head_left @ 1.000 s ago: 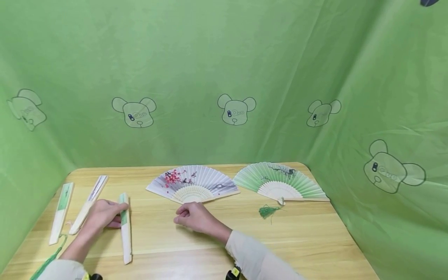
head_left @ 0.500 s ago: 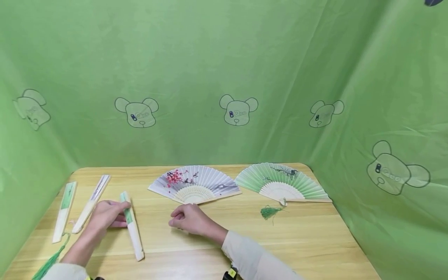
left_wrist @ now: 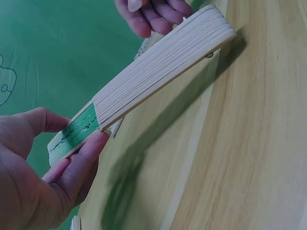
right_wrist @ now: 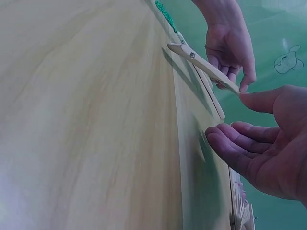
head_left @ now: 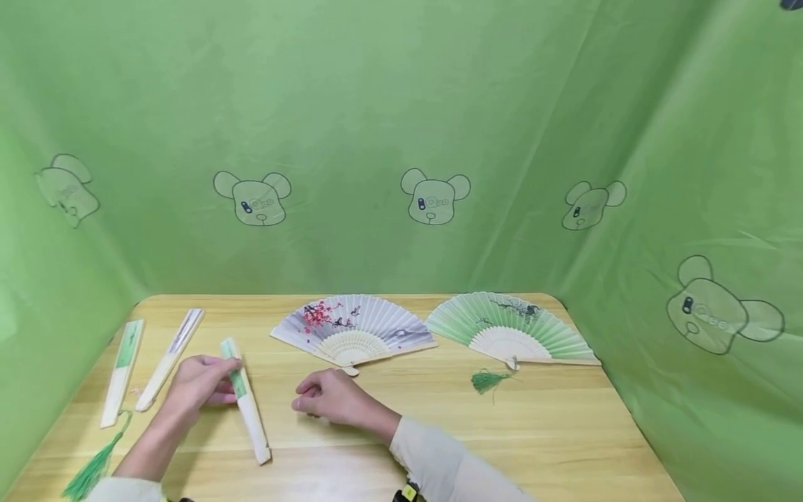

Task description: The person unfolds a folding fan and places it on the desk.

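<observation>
My left hand (head_left: 199, 385) pinches a folded hand fan (head_left: 252, 413) by its green cloth end, thumb on one side and fingers on the other. In the left wrist view the fan's bare pale ribs (left_wrist: 158, 67) slant up and away, lifted off the table with a shadow below. My right hand (head_left: 335, 397) hovers to the right of the fan, fingers loosely curled and holding nothing. Seen from the right wrist, its thumb and fingers (right_wrist: 237, 143) are spread apart near the fan; whether they touch it I cannot tell.
Two more folded fans, one green (head_left: 122, 376) with a green tassel (head_left: 94, 468) and one greyish (head_left: 169, 359), lie at the left of the wooden table (head_left: 477, 446). Spread open at the back are a grey blossom fan (head_left: 383, 324) and a green fan (head_left: 555, 331). Green cloth walls (head_left: 351, 104) surround the table.
The folded fan's lower end has swung to the right, so it now slants toward my right hand. My right hand has drifted a little left. The head view has turned slightly.
</observation>
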{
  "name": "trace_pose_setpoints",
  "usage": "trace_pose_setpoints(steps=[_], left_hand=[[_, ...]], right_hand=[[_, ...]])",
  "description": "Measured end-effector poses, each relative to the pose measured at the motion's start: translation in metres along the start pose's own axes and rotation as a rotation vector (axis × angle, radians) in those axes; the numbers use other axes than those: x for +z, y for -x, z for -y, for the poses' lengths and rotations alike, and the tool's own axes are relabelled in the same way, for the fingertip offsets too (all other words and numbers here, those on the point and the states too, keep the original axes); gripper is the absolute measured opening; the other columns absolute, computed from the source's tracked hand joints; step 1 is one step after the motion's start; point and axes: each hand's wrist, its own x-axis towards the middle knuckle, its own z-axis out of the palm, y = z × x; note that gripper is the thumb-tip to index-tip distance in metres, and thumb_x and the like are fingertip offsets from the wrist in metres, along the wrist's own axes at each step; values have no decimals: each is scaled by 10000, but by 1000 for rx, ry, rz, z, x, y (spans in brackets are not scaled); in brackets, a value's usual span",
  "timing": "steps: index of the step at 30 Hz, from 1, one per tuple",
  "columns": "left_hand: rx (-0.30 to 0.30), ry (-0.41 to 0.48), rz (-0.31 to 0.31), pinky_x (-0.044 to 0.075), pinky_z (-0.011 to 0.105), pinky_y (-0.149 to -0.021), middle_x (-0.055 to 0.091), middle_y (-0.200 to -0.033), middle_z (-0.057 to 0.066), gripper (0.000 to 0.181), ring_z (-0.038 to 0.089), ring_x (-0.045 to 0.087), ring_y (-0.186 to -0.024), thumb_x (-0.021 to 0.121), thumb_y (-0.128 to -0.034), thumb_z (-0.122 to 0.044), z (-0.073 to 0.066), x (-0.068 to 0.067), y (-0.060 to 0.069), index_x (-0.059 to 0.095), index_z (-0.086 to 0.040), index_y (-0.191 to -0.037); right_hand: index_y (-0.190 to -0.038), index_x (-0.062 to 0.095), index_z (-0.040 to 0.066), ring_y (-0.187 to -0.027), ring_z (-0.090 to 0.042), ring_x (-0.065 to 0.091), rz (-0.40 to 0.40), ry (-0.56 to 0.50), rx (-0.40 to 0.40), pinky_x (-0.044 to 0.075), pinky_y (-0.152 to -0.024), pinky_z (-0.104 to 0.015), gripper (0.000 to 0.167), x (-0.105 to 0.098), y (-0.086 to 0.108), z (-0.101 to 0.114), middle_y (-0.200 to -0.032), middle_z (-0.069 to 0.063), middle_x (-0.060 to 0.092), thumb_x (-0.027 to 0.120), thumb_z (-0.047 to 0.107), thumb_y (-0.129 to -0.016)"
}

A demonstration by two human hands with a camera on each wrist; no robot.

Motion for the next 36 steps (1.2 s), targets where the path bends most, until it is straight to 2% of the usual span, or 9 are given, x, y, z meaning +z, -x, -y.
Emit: trace_pose_setpoints(steps=[5, 13, 23, 28, 36], left_hand=[[8, 6, -6, 709, 302, -732, 675, -888, 70, 546, 146, 693, -749, 708, -961, -209, -3, 1, 4, 443, 135, -1292], [13, 36, -35, 710, 313, -736, 693, -911, 89, 569, 138, 725, -741, 726, -955, -201, -7, 7, 11, 428, 129, -1310], [10, 66, -53, 710, 311, -749, 674, -947, 84, 580, 131, 722, -755, 738, -951, -206, -13, 14, 16, 419, 108, -1320], [6, 75, -58, 710, 308, -737, 665, -957, 83, 576, 132, 711, -752, 743, -948, -203, -14, 16, 17, 420, 102, -1315], [2, 78, -69, 709, 298, -733, 655, -981, 87, 588, 125, 706, -754, 736, -955, -203, -15, 17, 20, 412, 109, -1334]], right_hand=[[-1140, 749, 26, -734, -8, 677, 21, -38, 24, 590, -655, -131, 321, 5, -1, 3, -929, -5, 783, 778, 266, -929], [-1094, 757, 33, -730, -124, 738, 72, -245, 74, 677, -651, -249, 257, 12, 4, 15, -868, -79, 788, 773, 234, -935], [-1106, 756, 26, -735, -158, 754, 101, -292, 63, 685, -689, -256, 265, 16, 6, 27, -861, -74, 788, 774, 220, -926], [-1082, 750, 10, -719, -173, 750, 125, -336, 66, 699, -704, -304, 238, 19, 8, 31, -840, -54, 782, 767, 191, -928], [-1068, 749, -5, -694, -195, 755, 92, -361, 87, 708, -692, -332, 209, 23, 8, 32, -834, -52, 779, 775, 140, -919]])
